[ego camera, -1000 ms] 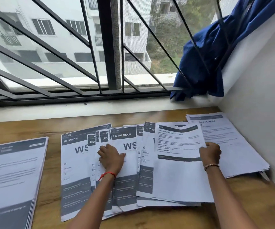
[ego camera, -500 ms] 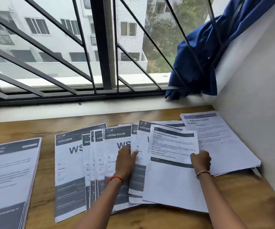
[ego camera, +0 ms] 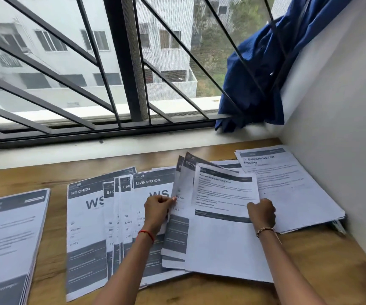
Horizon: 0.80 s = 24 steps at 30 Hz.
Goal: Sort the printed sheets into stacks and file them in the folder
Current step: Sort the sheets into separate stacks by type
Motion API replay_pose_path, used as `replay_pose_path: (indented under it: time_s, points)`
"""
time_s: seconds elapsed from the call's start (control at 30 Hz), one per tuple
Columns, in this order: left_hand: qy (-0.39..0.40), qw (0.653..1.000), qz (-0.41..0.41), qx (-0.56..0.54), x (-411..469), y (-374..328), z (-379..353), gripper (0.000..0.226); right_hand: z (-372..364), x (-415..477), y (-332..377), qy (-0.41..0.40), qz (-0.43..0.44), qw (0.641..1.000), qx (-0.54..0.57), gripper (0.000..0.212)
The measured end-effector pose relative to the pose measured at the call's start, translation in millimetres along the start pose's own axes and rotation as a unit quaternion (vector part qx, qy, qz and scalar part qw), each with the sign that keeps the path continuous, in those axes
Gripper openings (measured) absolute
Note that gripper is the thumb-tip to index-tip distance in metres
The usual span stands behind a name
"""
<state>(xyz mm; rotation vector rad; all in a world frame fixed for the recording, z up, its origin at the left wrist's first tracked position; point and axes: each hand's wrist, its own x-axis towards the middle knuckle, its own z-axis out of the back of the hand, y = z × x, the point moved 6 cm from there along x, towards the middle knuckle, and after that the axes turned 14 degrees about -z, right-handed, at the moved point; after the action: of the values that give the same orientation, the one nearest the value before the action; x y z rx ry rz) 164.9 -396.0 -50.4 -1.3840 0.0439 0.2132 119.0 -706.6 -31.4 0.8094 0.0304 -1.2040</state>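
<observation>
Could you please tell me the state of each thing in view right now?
Lifted bundle, far end raised.
Left grip, pinches its left edge.
Right grip, holds its right edge.
Fanned sheets, flat, overlapping.
Right stack, flat by wall.
Left stack, flat.
Curtain, bunched aside.

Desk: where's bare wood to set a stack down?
Free: back strip between window sill and fanned sheets; narrow gap between left stack and KITCHEN sheet; front right corner in front of the Bathroom Counter stack. Crowded: centre, where left hand and right hand grip lifted sheets.
</observation>
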Motion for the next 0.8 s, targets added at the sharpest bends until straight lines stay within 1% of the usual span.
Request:
replay_pose_path:
  time_s: [0.07, 0.2, 0.33, 0.5, 0.8]
  points:
    - [0.000, 0.999, 0.025, -0.033, 1.0, 3.9, -0.3, 0.025, -0.4, -0.2, 1.3, 0.002, -0.001, 1.000, 0.002, 0.029]
    - [0.006, 0.998, 0.051, -0.043, 0.5, 5.4, -2.4, 0.022, -1.0, -0.5, 1.8, -0.001, -0.004, 1.000, 0.006, 0.028]
    - [0.003, 0.999, 0.037, -0.028, 2.0, 5.4, -0.7, 0.020, -1.9, -0.6, 0.6, -0.005, -0.005, 1.000, 0.008, 0.029]
    - [0.002, 1.000, 0.028, -0.014, 2.4, 4.5, -0.6, 0.027, -2.3, 0.0, 0.0, -0.009, -0.006, 1.000, 0.008, 0.029]
    - [-0.001, 0.999, 0.033, -0.015, 4.7, 10.6, -2.6, 0.018, -2.9, 2.1, -1.5, -0.019, -0.007, 1.000, 0.007, 0.029]
